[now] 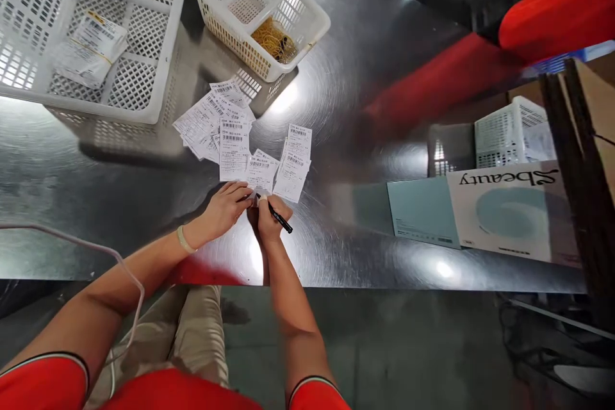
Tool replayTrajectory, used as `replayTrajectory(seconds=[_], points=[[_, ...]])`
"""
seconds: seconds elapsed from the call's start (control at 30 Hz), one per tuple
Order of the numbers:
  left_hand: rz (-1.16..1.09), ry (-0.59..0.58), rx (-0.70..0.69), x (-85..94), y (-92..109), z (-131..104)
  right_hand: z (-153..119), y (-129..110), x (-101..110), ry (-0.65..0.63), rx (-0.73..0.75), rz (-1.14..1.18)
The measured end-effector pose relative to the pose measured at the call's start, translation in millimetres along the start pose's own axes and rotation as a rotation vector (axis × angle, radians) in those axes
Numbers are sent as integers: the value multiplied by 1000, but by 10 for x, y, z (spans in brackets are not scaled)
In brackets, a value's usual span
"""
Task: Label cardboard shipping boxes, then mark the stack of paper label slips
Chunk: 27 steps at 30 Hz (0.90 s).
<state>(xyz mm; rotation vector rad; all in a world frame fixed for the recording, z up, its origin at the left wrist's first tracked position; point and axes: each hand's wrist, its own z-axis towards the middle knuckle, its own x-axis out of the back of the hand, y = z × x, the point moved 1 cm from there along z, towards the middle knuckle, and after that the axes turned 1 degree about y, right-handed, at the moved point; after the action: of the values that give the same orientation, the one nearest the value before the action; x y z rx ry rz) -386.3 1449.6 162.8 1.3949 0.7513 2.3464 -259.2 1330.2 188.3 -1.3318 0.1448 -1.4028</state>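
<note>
Near the table's front, my right hand (271,216) is closed around a black marker pen (281,219), its tip down at the lower part of a printed paper slip (262,168). My left hand (225,208) lies with its fingers stretched out at that slip's lower left edge. Just above my left hand is another barcoded slip (234,150). A fanned pile of slips (204,118) spreads behind it, and overlapping slips (293,166) lie to the right. My fingers partly cover the lower end of the slip at the pen.
A large white basket (163,64) with a plastic-wrapped packet stands at left. A smaller basket (307,29) holds yellow rubber bands. At right are a printed box (509,211) and another white basket (497,134). A pale cable (96,245) crosses my left arm. A red sleeve (562,13) shows upper right.
</note>
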Motion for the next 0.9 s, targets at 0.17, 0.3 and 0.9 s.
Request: replayTrajectory(seconds=[0.17,0.3,0.9], points=[[14,-28,10,-1,-7,-4,9,-29,18,37,-5,-8],[3,-20,5,-10,-12,-4,5,-13,9,47,8,-5],[9,-18,33,-15,9,-2,-26,27,25,48,55,-13]])
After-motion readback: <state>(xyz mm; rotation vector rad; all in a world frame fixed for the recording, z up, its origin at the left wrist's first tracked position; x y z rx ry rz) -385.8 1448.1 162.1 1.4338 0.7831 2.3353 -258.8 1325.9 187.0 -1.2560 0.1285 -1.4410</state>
